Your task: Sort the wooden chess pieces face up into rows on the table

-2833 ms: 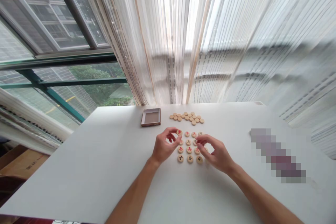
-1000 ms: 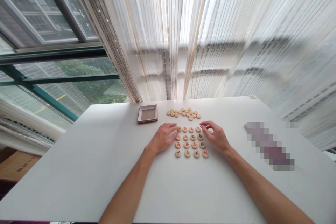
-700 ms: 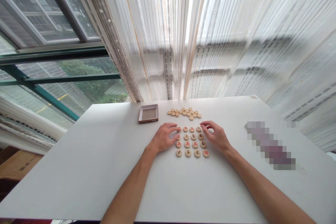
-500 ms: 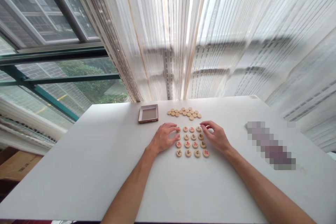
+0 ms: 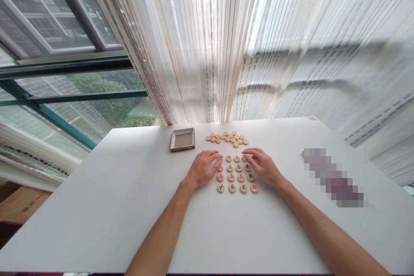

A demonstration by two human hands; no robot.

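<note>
Round wooden pieces (image 5: 230, 177) stand on the white table (image 5: 113, 207) in a grid of 4 rows by 4, all lying flat, near the middle of the scene and between the 2 hands. The near row carries 3 black characters and, at its right end, 1 red; the row behind it carries 3 red and, at its right end, 1 black.

The left hand (image 5: 202, 168) is at the far left corner of the grid, thumb and fingers bent about the corner piece. The right hand (image 5: 265, 168) is at the far right corner, its fingertips partly covering the piece there. The fingers obscure the contact, so whether either hand is grasping a piece or has released it cannot be told.

Beyond the grid lies a loose cluster of discs (image 5: 227, 139) with plain upper faces. Left of the cluster sits a shallow tray (image 5: 183, 140). Sheer curtains (image 5: 210, 51) hang beyond the table.
</note>
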